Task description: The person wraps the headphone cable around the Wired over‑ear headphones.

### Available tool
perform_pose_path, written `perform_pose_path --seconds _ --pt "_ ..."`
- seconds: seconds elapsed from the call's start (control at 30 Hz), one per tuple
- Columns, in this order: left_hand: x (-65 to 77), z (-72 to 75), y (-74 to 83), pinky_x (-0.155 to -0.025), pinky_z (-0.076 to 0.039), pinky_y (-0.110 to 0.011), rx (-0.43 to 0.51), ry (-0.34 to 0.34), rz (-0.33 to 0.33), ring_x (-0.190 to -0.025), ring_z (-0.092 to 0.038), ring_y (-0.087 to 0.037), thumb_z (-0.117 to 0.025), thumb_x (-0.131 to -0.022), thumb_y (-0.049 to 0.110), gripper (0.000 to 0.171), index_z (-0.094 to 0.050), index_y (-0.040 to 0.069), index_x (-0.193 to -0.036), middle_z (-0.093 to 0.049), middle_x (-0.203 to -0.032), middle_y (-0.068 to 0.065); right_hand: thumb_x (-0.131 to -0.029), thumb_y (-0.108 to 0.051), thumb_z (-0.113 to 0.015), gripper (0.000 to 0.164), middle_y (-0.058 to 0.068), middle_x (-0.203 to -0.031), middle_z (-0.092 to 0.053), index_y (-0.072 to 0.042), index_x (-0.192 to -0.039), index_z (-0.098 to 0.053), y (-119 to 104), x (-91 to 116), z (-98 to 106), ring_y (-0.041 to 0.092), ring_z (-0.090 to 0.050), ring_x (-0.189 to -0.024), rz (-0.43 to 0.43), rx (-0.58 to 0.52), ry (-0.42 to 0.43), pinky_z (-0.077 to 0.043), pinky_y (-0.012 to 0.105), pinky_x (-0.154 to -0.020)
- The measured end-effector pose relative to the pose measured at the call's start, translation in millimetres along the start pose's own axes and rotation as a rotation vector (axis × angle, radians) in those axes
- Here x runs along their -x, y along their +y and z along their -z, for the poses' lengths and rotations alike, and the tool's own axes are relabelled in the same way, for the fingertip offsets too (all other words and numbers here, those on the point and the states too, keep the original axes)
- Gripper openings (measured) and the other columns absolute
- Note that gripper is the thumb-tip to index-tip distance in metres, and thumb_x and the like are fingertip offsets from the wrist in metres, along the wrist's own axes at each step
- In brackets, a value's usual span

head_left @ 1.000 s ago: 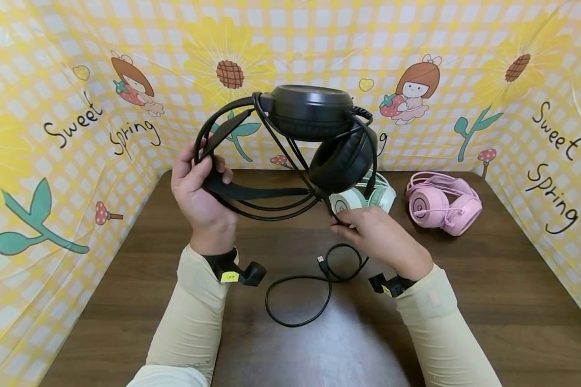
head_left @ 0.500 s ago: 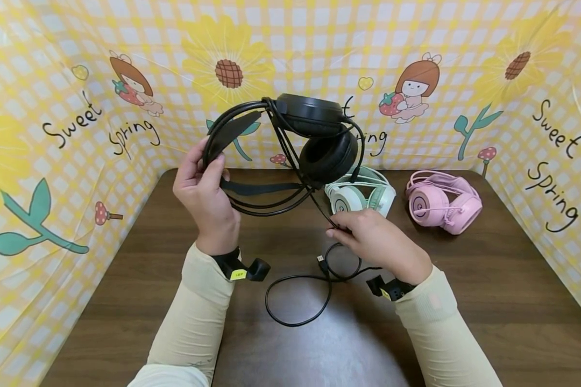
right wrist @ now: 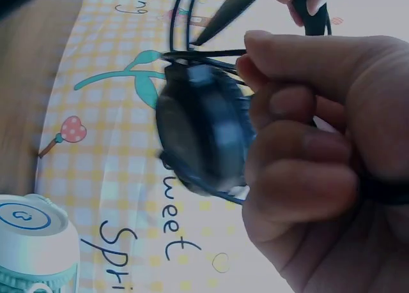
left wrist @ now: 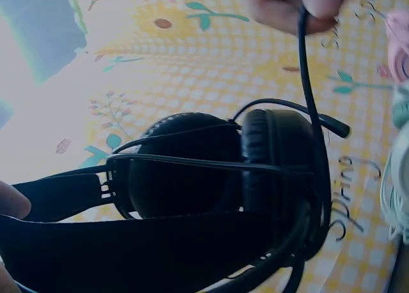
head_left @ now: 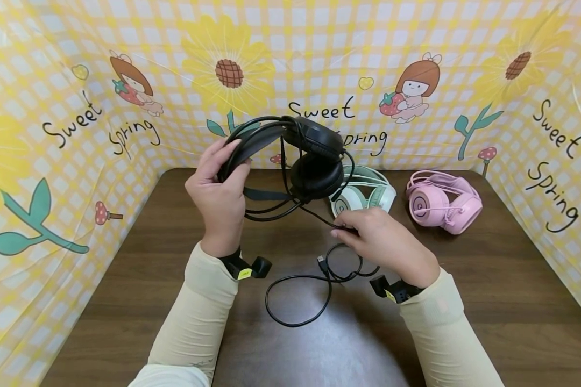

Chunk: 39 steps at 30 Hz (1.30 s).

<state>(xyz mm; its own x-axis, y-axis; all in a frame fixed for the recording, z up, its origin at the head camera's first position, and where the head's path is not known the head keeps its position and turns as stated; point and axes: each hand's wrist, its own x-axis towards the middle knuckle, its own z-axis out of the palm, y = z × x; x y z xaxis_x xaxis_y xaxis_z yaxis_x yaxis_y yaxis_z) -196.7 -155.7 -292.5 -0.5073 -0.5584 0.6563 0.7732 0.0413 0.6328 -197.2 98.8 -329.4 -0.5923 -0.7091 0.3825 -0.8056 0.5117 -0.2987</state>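
Observation:
My left hand grips the headband of a black headset, held up in the air over the table. Its two ear cups point right, and a short microphone boom sticks out beside one cup in the left wrist view. The headset's black cable runs in loops across the headband and cups. Below and to the right of the cups, my right hand pinches that cable between thumb and index finger. Its other fingers are curled in. The rest of the cable lies coiled on the table, ending in a USB plug.
Behind my right hand sits a mint-green headset, partly covered by it. A pink headset lies further right. The wooden table is walled at the back and sides by a yellow checked cloth.
My left hand has brought the headset lower and tilted it, so the cups hang closer to the table. The right hand keeps its pinch on the cable, nearly in place.

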Motion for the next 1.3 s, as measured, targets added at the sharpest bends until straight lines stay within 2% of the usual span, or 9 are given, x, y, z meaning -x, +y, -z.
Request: perform_pose_path --seconds 0.27,0.4,0.57,0.67,0.83,0.97,1.07,1.13,1.3 --pt "4.0 0.9 -2.0 -0.085 -0.052 -0.032 -0.182 -0.148 -0.061 -0.106 -0.062 -0.023 -0.07 -0.076 -0.014 0.022 -0.076 -0.004 -0.095 -0.068 -0.107 -0.017 -0.091 -0.014 -0.07 0.007 -0.012 -0.071 -0.055 -0.016 -0.085 -0.065 1 3 4 0.005 -0.048 -0.061 0.022 0.005 0.01 -0.043 0.025 -0.057" --pt "6.5 -1.9 6.9 -0.082 -0.051 -0.028 -0.284 -0.214 -0.064 -0.105 -0.061 -0.024 -0.066 -0.08 -0.014 0.02 -0.075 -0.007 -0.097 -0.067 -0.108 -0.021 -0.09 -0.014 -0.071 0.003 -0.012 -0.076 -0.061 -0.015 -0.09 -0.069 0 4 6 0.004 -0.052 -0.063 0.015 0.001 0.012 -0.045 0.026 -0.059" --pt "8.8 -6.6 21.5 -0.078 -0.05 -0.024 -0.324 -0.25 -0.072 -0.101 -0.062 -0.03 -0.063 -0.08 -0.018 0.02 -0.072 -0.014 -0.096 -0.064 -0.106 -0.028 -0.089 -0.016 -0.072 0.006 -0.01 -0.084 -0.067 -0.015 -0.095 -0.072 -2 4 7 0.004 -0.056 -0.069 -0.005 0.0 0.004 -0.048 0.027 -0.062" --pt "8.6 -6.8 21.7 -0.078 -0.05 -0.024 -0.323 -0.281 -0.073 -0.099 -0.062 -0.032 -0.062 -0.08 -0.018 0.019 -0.072 -0.014 -0.096 -0.064 -0.105 -0.029 -0.089 -0.017 -0.073 0.009 -0.009 -0.088 -0.069 -0.015 -0.097 -0.072 -3 5 9 0.005 -0.058 -0.072 -0.016 -0.002 -0.007 -0.049 0.028 -0.064" --pt "5.6 -0.2 1.3 -0.077 -0.052 -0.026 -0.326 -0.326 -0.095 -0.099 -0.064 -0.022 -0.067 -0.081 -0.011 0.02 -0.077 -0.003 -0.096 -0.069 -0.104 -0.016 -0.087 -0.017 -0.074 0.014 -0.009 -0.087 -0.068 -0.015 -0.101 -0.072 -4 8 15 0.006 -0.057 -0.071 -0.042 0.015 -0.001 -0.048 0.029 -0.063" --pt "2.9 4.8 -5.8 -0.075 -0.053 -0.026 -0.362 -0.362 -0.111 -0.097 -0.065 -0.018 -0.067 -0.08 -0.011 0.023 -0.078 0.002 -0.096 -0.07 -0.103 -0.011 -0.085 -0.014 -0.076 0.019 -0.01 -0.082 -0.067 -0.016 -0.104 -0.073 -5 12 21 0.005 -0.054 -0.067 -0.045 0.018 0.041 -0.047 0.029 -0.062" --pt "1.0 6.9 -6.1 -0.07 -0.052 -0.024 -0.392 -0.411 -0.08 -0.094 -0.065 -0.018 -0.066 -0.079 -0.013 0.027 -0.079 0.004 -0.096 -0.07 -0.103 -0.009 -0.084 -0.012 -0.076 0.02 -0.011 -0.083 -0.067 -0.017 -0.104 -0.073 -7 15 25 0.004 -0.054 -0.067 -0.023 0.002 0.081 -0.047 0.029 -0.062" --pt "-0.2 9.7 -12.1 -0.067 -0.051 -0.024 -0.402 -0.454 -0.061 -0.095 -0.065 -0.016 -0.066 -0.078 -0.012 0.029 -0.079 0.007 -0.097 -0.07 -0.104 -0.006 -0.084 -0.011 -0.077 0.02 -0.011 -0.085 -0.068 -0.016 -0.103 -0.073 -8 16 27 0.003 -0.055 -0.068 0.005 -0.009 0.104 -0.047 0.029 -0.062" --pt "0.6 9.9 -13.3 -0.067 -0.051 -0.025 -0.429 -0.574 -0.029 -0.101 -0.063 -0.015 -0.066 -0.077 -0.012 0.031 -0.079 0.007 -0.097 -0.07 -0.106 -0.005 -0.082 -0.009 -0.078 0.02 -0.009 -0.093 -0.071 -0.014 -0.1 -0.074 -9 18 30 0.003 -0.062 -0.079 0.093 -0.056 0.163 -0.05 0.027 -0.068"
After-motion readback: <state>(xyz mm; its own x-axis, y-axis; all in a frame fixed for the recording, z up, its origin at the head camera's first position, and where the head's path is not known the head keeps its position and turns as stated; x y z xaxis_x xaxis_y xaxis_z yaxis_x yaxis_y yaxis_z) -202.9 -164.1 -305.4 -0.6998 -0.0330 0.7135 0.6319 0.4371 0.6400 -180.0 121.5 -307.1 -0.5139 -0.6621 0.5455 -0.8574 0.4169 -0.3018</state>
